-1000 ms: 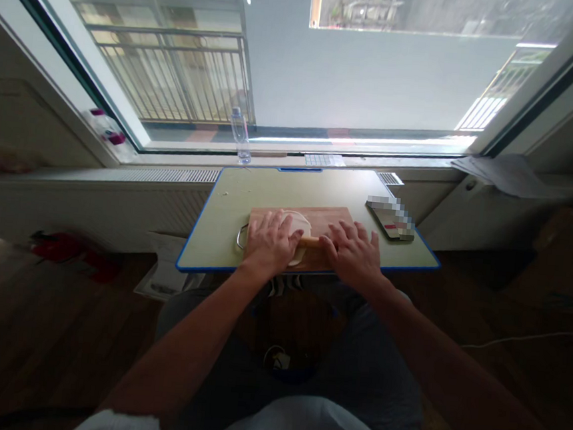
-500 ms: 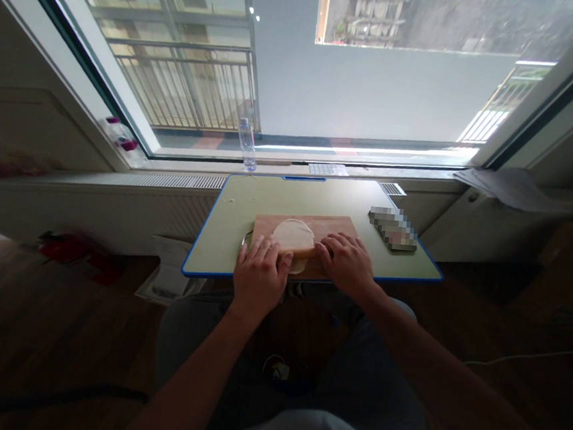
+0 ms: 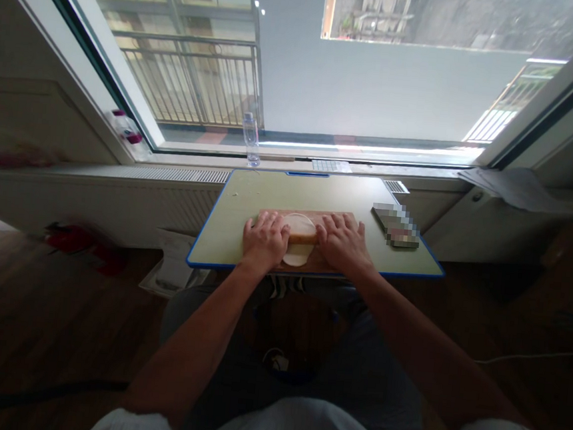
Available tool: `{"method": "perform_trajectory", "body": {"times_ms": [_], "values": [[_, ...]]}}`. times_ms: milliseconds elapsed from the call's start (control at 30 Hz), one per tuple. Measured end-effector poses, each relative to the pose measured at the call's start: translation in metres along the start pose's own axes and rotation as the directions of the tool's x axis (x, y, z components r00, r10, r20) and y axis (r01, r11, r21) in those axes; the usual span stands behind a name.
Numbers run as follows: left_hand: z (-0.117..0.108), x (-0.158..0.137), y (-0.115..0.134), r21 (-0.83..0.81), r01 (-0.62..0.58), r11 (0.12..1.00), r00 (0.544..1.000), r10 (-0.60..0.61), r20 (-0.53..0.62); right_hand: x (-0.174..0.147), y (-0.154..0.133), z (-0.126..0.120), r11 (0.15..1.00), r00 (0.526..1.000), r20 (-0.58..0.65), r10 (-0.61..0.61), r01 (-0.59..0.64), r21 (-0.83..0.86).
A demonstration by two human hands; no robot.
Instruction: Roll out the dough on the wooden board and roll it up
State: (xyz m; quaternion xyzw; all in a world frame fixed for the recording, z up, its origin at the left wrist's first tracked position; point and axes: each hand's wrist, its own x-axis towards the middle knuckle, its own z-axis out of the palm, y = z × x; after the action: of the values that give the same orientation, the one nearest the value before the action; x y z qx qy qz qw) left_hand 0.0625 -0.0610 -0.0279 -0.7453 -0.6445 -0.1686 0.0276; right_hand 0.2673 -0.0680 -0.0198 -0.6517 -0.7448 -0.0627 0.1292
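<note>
A wooden rolling pin (image 3: 303, 239) lies crosswise over a thin round sheet of dough (image 3: 297, 255), which shows both in front of the pin and behind it. The dough rests on a wooden cutting board (image 3: 320, 265). My left hand (image 3: 266, 241) bears down on the pin's left end, its fingers curled over the top. On the right end, my right hand (image 3: 343, 242) holds the pin in the same way, with its fingers pointing away from me. Both palms cover the ends of the pin.
The board sits on a small pale table (image 3: 224, 236) with a blue rim. A phone-like item (image 3: 396, 226), partly pixelated, lies at the table's right. A clear bottle (image 3: 251, 139) stands by the window. Papers (image 3: 509, 191) lie on the right ledge.
Both hands and the rolling pin have moved forward, away from me, over the dough. More dough now shows on the near side of the pin. The view has shifted slightly.
</note>
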Motion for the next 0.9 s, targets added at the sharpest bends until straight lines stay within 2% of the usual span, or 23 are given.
{"method": "perform_trajectory", "body": {"times_ms": [133, 333, 600, 900], "values": [[0.0, 0.018, -0.001, -0.015, 0.019, 1.0, 0.999, -0.018, 0.047, 0.014, 0.004, 0.005, 1.0, 1.0, 0.013, -0.003, 0.003, -0.026], [-0.001, 0.048, -0.006, -0.003, 0.033, 0.999, 0.98, -0.032, 0.197, 0.04, 0.012, 0.014, 0.999, 0.995, 0.095, 0.034, -0.031, -0.031], [0.007, 0.086, -0.011, -0.012, 0.063, 0.998, 0.95, -0.056, 0.306, 0.066, 0.013, 0.009, 0.999, 0.984, 0.176, 0.037, -0.031, -0.038], [0.01, 0.111, -0.011, -0.01, 0.061, 0.998, 0.943, -0.055, 0.328, 0.093, 0.016, 0.012, 0.988, 0.973, 0.207, 0.104, -0.125, 0.09]]}}
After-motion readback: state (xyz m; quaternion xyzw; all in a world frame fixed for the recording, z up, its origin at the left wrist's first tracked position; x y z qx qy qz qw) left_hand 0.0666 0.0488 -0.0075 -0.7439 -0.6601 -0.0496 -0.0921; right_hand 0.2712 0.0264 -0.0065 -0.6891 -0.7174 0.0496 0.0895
